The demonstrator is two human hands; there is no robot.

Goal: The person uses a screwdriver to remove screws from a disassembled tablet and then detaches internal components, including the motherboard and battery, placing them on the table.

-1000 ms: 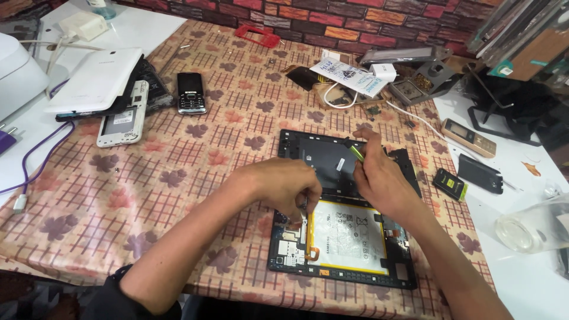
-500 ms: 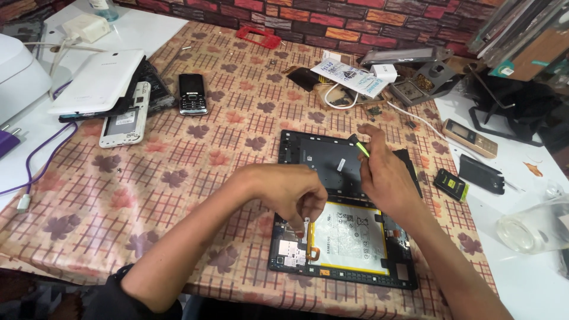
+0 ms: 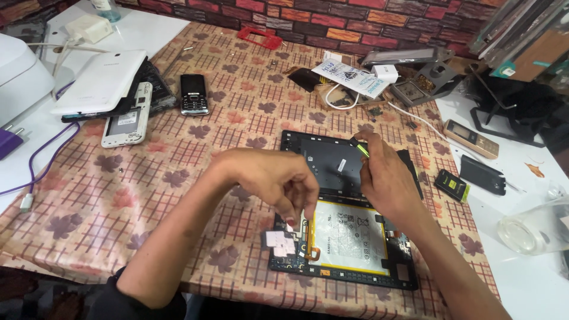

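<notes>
The left hand (image 3: 278, 181) is now pinching at the opened tablet (image 3: 349, 243), its tool gone from view; at two o'clock, the right hand (image 3: 388, 178) keeps grasping green-tipped tweezers (image 3: 360, 146).

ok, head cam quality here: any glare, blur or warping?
Head view: even soft light, faint shadows under the left hand and right hand; mild sheen on the white battery; fingertips slightly soft; table edges bow a little, wide-angle.
</notes>
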